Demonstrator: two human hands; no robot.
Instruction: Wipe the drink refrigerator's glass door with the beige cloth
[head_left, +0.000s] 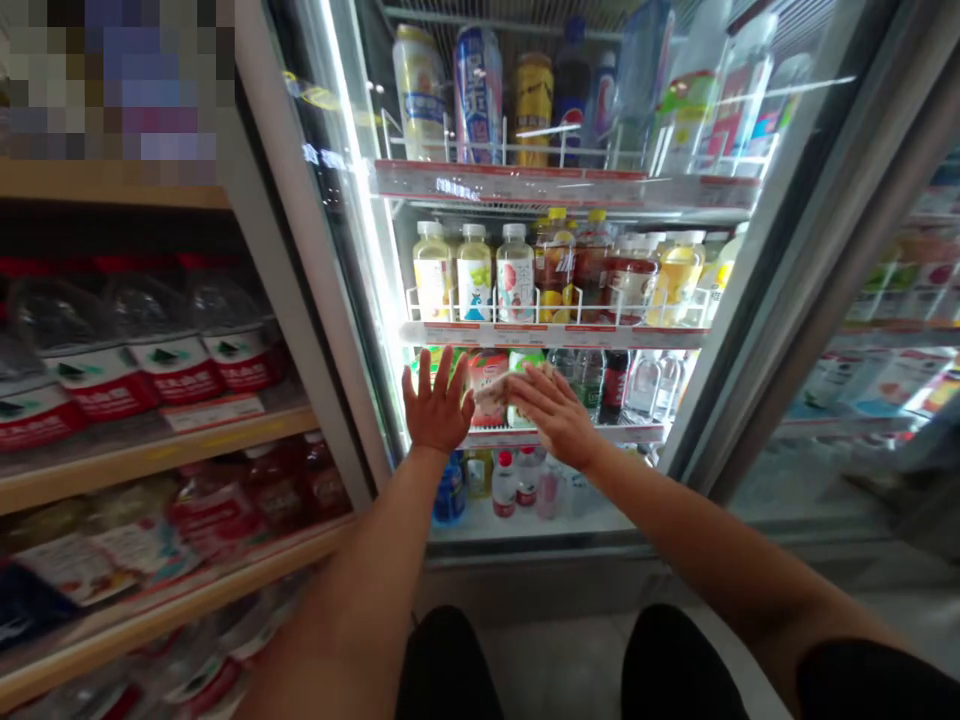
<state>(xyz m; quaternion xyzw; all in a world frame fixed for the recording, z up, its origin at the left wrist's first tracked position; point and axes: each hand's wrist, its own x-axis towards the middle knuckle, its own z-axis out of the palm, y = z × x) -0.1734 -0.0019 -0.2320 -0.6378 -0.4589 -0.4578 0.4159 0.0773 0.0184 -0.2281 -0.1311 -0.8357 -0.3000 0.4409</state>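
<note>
My left hand (437, 405) is raised with its fingers spread, palm toward the glass door (352, 300) of a lit drinks fridge, at the level of the third shelf (525, 436). My right hand (551, 412) lies beside it, fingers stretched out flat over a crumpled light cloth (499, 386) pressed against the glass. Behind the glass there stand a pink carton (487, 372), a green bottle (525, 360) and dark bottles (613, 385).
Upper fridge shelves (555, 335) carry rows of juice bottles and cans. Small bottles (504, 485) stand on the fridge floor. To the left, wooden shelves (150, 455) hold large water bottles and packets. A second fridge door (885, 330) is at the right. My knees (446, 660) show below.
</note>
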